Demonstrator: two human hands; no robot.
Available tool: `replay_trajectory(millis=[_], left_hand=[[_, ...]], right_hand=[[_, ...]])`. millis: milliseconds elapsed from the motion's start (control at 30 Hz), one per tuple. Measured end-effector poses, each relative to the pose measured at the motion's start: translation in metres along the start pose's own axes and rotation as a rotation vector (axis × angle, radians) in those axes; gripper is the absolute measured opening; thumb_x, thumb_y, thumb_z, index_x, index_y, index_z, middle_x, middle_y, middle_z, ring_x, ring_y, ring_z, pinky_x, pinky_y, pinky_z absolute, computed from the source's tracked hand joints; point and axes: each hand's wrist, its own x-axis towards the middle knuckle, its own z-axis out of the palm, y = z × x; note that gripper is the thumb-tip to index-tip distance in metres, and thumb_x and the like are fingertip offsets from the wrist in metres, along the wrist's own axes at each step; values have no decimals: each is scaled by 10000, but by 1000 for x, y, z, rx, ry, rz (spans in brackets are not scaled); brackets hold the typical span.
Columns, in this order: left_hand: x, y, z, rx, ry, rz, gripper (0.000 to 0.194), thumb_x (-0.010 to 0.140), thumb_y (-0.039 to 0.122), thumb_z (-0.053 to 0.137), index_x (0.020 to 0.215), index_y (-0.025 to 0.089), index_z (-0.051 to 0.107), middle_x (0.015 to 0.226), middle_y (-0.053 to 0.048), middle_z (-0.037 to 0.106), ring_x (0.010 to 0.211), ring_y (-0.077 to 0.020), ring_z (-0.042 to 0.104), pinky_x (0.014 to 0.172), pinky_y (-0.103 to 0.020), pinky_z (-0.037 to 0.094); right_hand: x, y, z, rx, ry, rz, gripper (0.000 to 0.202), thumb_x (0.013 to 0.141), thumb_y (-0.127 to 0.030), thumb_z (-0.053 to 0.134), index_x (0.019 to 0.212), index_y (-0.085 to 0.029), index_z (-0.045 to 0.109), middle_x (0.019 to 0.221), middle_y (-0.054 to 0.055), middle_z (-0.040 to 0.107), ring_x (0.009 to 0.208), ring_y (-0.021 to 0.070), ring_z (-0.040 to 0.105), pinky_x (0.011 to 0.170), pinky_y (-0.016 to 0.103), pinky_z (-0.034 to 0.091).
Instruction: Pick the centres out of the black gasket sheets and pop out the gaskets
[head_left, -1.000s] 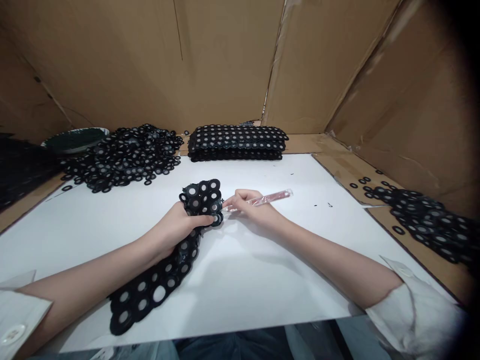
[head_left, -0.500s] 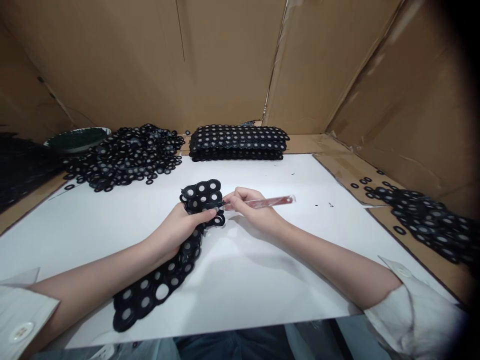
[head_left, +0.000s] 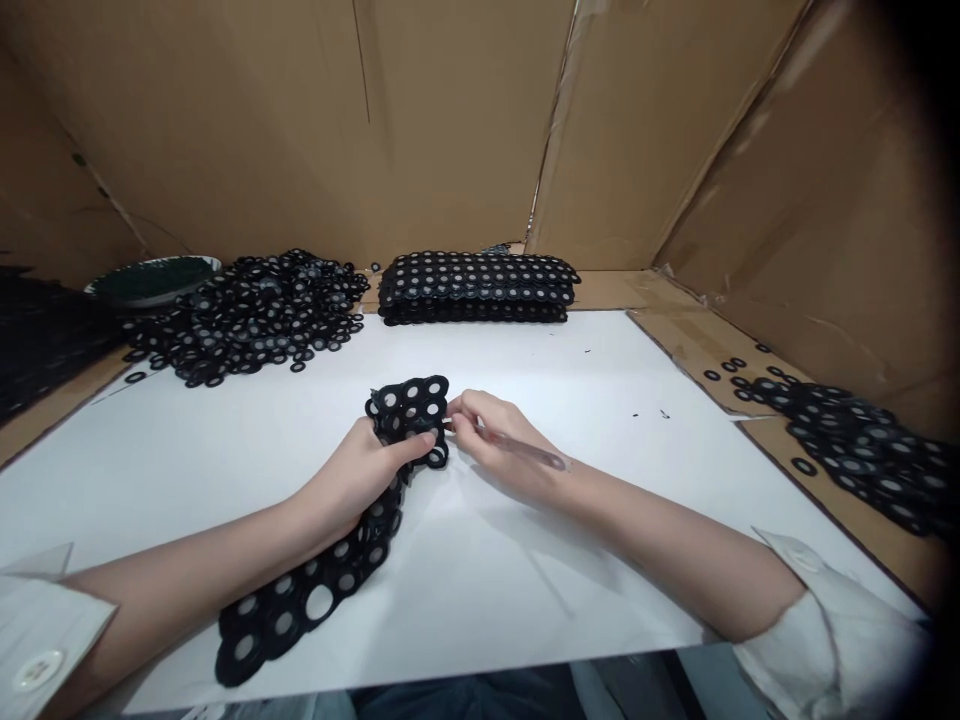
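A black rubbery sheet of joined rings (head_left: 319, 602) runs from the front left of the white board up to its middle. Near the sheet's upper end my left hand (head_left: 367, 462) grips it, thumb pressed on top and the other fingers hidden beneath. My right hand (head_left: 484, 430) is closed around a slim clear tool (head_left: 525, 452), whose handle lies back over the wrist. The tool's tip is at the right edge of the sheet, by my left thumb; whether it touches the sheet is too small to tell.
Loose black rings (head_left: 255, 315) are heaped at the back left beside a round dish (head_left: 154, 282). A stack of ring sheets (head_left: 480, 288) stands at the back middle. More black ring pieces (head_left: 862, 430) lie on the right. Cardboard walls (head_left: 450, 140) surround the white board (head_left: 562, 560).
Both hands and the held part of the sheet have shifted slightly toward the front. The tool's handle has swung down from pointing right to lying along my right wrist.
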Motion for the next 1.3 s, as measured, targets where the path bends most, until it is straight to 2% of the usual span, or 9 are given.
replay_trajectory(millis=[100,167,300,433,600,700,933,1100,1300], left_hand=[[0,1,1,37,-18,15,334,708,323,591,1032,243,604,1018,-6,663,986,-222,576,809,-305,450],[0,2,0,59,-28,13,341,702,324,599,1035,252,604,1025,-3,660,996,-223,572,819,-308,445],[1,3,-3,36,-24,-8,362,699,342,603,1046,239,597,1054,-19,654,994,-223,580,839,-318,447],[1,3,-3,18,-13,5,390,702,351,603,1070,223,583,1097,-34,638,1010,-229,577,840,-325,460],[2,3,-5,43,-45,-6,386,679,348,629,1036,202,600,1036,-45,665,953,-226,607,815,-316,475],[4,2,-7,53,-31,-43,353,660,338,641,980,190,622,986,-53,682,900,-224,626,784,-309,487],[8,-1,-10,49,42,-61,302,679,319,596,949,189,635,924,-58,696,853,-230,636,727,-312,501],[8,-1,-9,1,12,-85,305,660,307,628,943,195,632,922,-44,697,836,-220,640,725,-303,495],[6,-3,-3,-10,24,-12,313,670,355,619,935,189,628,951,-48,686,884,-233,623,759,-324,482]], right_hand=[[1,-1,-1,-62,61,-33,175,844,-255,341,755,-183,473,748,25,509,697,128,454,633,281,352],[3,1,-3,35,70,43,188,838,-285,364,736,-180,482,768,33,532,727,138,483,647,288,368],[10,10,-8,543,-10,305,230,803,-349,440,684,-162,504,818,54,588,731,142,552,670,296,407],[14,17,-5,850,-85,338,222,776,-347,498,660,-158,490,730,28,577,632,111,538,619,263,394],[11,14,-2,704,-26,275,272,781,-373,508,614,-171,436,639,-15,509,606,97,482,556,227,328],[11,12,-7,757,-3,304,255,776,-351,514,616,-173,425,648,-12,509,605,97,480,542,225,323],[12,14,-13,775,-82,350,301,766,-320,520,567,-177,345,622,-27,464,575,78,459,521,214,352],[8,8,-11,572,-46,255,277,797,-310,452,592,-190,309,633,-26,435,601,92,456,517,225,338],[1,-5,-7,123,35,98,237,791,-269,424,596,-192,315,561,-43,350,510,79,331,466,225,239]])
